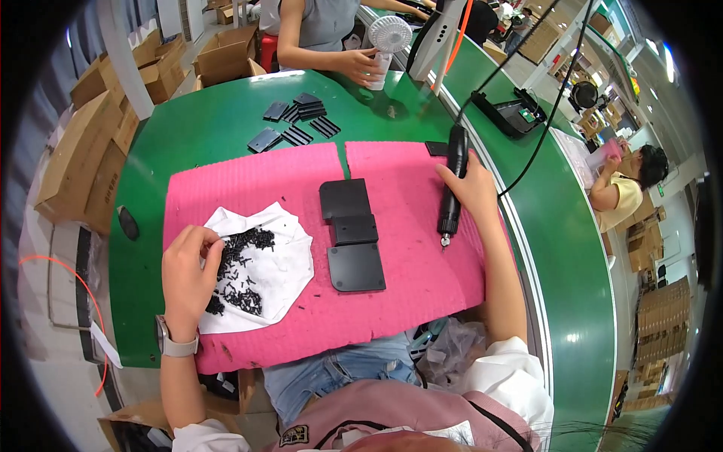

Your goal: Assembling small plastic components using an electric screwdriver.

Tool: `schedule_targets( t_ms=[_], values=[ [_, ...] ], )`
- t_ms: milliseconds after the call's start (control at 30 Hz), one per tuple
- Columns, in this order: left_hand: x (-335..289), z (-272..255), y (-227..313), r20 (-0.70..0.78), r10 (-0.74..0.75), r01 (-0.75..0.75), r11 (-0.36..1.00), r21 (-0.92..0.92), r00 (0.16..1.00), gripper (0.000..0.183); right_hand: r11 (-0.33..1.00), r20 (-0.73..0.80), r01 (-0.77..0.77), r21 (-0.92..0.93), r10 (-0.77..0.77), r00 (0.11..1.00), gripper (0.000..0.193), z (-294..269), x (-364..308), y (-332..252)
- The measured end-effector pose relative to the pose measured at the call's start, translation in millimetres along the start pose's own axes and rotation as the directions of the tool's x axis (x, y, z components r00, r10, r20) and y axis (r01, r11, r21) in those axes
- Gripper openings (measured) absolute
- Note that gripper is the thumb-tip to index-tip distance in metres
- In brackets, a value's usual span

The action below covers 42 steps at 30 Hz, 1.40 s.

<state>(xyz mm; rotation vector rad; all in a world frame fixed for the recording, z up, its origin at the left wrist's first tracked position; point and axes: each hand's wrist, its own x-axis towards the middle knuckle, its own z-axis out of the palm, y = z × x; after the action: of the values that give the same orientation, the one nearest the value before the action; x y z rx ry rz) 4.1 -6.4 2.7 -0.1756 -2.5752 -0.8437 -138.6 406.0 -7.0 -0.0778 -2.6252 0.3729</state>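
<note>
My right hand (477, 186) is wrapped round a black electric screwdriver (449, 211), its bit pointing down over the pink foam mat (422, 290). A cord runs up from the tool. At the left, my left hand (188, 264) bends over a heap of small black screws (242, 300) on a white cloth (290, 260). Its thumb and fingertips come together at the heap's edge; whether a screw is between them is hidden. Between my hands lie black plastic pieces in a row: a far plate (345, 197), a small middle block (354, 229) and a near plate (356, 268).
Several black ribbed pieces (296, 135) lie on the green table (203, 124) beyond the mat. Across it, a co-worker's hand (361, 66) holds a white hand fan (381, 71). A black open housing (512, 113) sits at the far right. Cardboard boxes (83, 166) stand left.
</note>
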Motion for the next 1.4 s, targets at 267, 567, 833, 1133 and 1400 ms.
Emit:
schedule_targets(
  t_ms=[267,567,833,1133,1400],
  values=[
    [9,9,0,-0.064,-0.023,0.023,1.000,-0.010,0.998,0.005,0.662,0.277,-0.178,0.728,-0.047,0.960,0.034,4,30,-26],
    [61,35,76,0.285,-0.113,0.303,0.485,-0.820,0.952,0.008,-0.390,0.139,-0.361,0.847,-0.493,0.859,0.040,-61,26,-173],
    [45,58,79,0.321,-0.114,0.340,0.348,-0.874,0.940,0.008,-0.549,0.077,-0.305,0.779,-0.398,0.914,0.031,-76,11,-147],
    [37,68,71,0.378,-0.135,0.402,0.289,-0.869,0.916,0.015,-0.600,0.005,-0.235,0.765,-0.360,0.933,0.032,-70,-2,-151],
    [32,70,70,0.375,-0.102,0.389,0.292,-0.874,0.921,0.017,-0.606,-0.121,-0.160,0.779,-0.397,0.910,0.033,-70,-13,-154]
  ],
)
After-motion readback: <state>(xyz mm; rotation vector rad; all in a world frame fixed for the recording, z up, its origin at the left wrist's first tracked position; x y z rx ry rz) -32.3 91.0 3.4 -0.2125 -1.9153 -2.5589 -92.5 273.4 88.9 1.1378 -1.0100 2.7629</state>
